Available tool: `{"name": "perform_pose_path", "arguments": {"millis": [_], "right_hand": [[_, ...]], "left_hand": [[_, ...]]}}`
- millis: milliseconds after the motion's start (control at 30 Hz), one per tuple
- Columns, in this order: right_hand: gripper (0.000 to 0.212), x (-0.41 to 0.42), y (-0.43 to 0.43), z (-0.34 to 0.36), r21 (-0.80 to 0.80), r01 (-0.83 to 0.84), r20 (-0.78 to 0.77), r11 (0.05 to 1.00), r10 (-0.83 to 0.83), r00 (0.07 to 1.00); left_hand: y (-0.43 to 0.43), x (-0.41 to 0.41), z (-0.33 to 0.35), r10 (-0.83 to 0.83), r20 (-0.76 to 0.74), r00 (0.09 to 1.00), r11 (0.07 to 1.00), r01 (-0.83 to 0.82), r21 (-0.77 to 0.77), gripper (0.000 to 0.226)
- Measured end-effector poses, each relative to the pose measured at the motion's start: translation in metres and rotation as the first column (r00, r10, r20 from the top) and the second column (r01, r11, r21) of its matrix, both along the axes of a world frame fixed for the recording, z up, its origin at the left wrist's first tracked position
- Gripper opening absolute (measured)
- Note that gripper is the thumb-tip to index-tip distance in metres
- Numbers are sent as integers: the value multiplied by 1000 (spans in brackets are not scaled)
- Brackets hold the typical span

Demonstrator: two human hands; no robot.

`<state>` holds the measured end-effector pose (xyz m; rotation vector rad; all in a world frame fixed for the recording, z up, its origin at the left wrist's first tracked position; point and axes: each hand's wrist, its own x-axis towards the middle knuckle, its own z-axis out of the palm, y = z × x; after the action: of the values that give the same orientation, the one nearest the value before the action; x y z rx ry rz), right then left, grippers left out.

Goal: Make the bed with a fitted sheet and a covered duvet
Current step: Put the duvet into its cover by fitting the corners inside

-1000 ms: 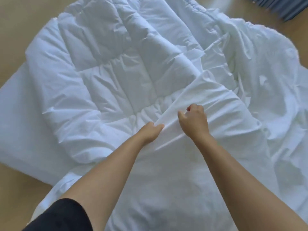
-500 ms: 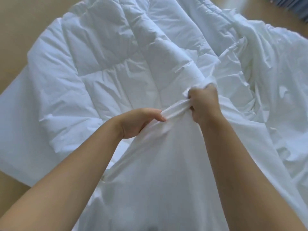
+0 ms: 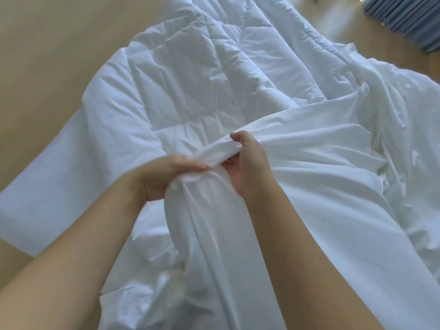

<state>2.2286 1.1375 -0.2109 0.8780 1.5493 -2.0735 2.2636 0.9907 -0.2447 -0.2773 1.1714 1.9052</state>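
1. Across the bed (image 3: 42, 191), set low over a tan floor (image 3: 47, 55), a flat, smooth white surface is seen at the left. It is judged to be the sheeted mattress, though its corners are hidden.
2. Quilted duvet (image 3: 190, 79): laid crumpled and uncovered over the middle and far part of the bed. It is stitched into puffy square panels, matt white and deeply creased. It is judged light for its bulk, soft and limp. Sagging is expected wherever it is unsupported, so corners or edges are better taken than the middle.
3. Duvet cover (image 3: 333, 191): thin, smooth white cloth, draped over the near and right side of the duvet and hanging towards the viewer in long folds. It is judged very light, floppy and a little slippery. The surest hold is given by a bunched hem.
4. Curtain (image 3: 409, 20): blue-grey and pleated, noted at the far right corner.
5. Right hand (image 3: 250, 170): closed round a gathered roll of the cover's edge, thumb on top, fingers curled beneath.
6. Left hand (image 3: 166, 177): clamped on the same bunch of cloth just beside the right, thumb pressed across the folds.
7. Gathered edge (image 3: 214, 151): a soft rolled ridge held between both hands, raised above the duvet. Whether it is the cover's opening cannot be told.
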Motion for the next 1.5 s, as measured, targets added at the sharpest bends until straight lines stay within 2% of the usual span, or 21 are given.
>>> {"name": "perform_pose_path", "arguments": {"millis": [67, 133, 167, 200, 267, 333, 400, 467, 567, 667, 700, 733, 767, 833, 900, 1033, 1133, 1300, 1500], "right_hand": [[13, -1, -11, -5, 201, -144, -14, 969, 149, 989], [26, 4, -22, -11, 407, -245, -75, 880, 300, 951], [35, 9, -25, -17, 534, -301, -93, 790, 409, 908], [44, 18, -25, -25, 681, -361, -58, 637, 538, 841], [58, 43, -15, -43, 869, -429, 129, 249, 721, 680], [64, 71, 8, -60, 895, -446, 306, -22, 757, 577], [64, 102, 39, -73, 857, -482, 447, -182, 729, 518], [63, 132, 68, -80, 818, -513, 532, -262, 684, 500], [60, 167, 85, -79, 818, -523, 532, -239, 660, 531], [59, 180, 77, -85, 864, -432, 480, -259, 684, 550], [62, 180, 71, -86, 869, -426, 472, -251, 682, 559], [64, 179, 64, -89, 864, -442, 478, -239, 665, 574], [65, 178, 57, -92, 855, -468, 488, -222, 648, 584], [62, 177, 44, -100, 866, -473, 459, -165, 641, 616], [59, 176, 26, -103, 888, -451, 393, -93, 664, 637], [47, 178, -10, -99, 917, -397, 298, -50, 746, 596], [45, 187, -37, -87, 919, -392, 225, 39, 765, 603], [48, 196, -104, -57, 911, -369, 112, 184, 751, 650], [38, 186, -232, -25, 872, -387, 53, 301, 727, 684]], "left_hand": [[-33, -11, -6, 181, -61, 982, 977, -186, -101, 22], [-56, -19, -23, 330, -106, 938, 925, -344, -163, 20], [-61, -22, -36, 394, -83, 915, 897, -403, -183, 23], [-62, -23, -50, 437, -22, 899, 878, -432, -206, 27], [-52, -11, -78, 429, 150, 891, 894, -395, -211, 31], [-38, 12, -102, 298, 287, 910, 952, -261, -160, 27], [-27, 38, -119, 118, 289, 950, 985, -76, -154, 34], [-21, 57, -130, 60, 286, 956, 984, -9, -177, 35], [-21, 59, -136, 260, 319, 912, 964, -225, -143, 21], [-31, 40, -140, 567, 239, 789, 821, -517, -242, 23], [-33, 35, -139, 630, 191, 752, 766, -564, -307, 21], [-33, 33, -136, 643, 112, 758, 729, -560, -394, 16], [-31, 34, -134, 598, 28, 801, 712, -514, -479, 9], [-23, 43, -128, 389, -95, 916, 710, -364, -602, 9], [-16, 60, -124, 199, -135, 971, 678, -236, -696, 17], [-22, 101, -101, 70, -133, 989, 629, -147, -763, 21], [-42, 129, -71, -44, -165, 985, 627, -101, -773, 16], [-113, 154, -20, -83, -264, 961, 643, -151, -751, 6], [-266, 173, 13, 21, -355, 935, 690, -271, -671, 11]]}}
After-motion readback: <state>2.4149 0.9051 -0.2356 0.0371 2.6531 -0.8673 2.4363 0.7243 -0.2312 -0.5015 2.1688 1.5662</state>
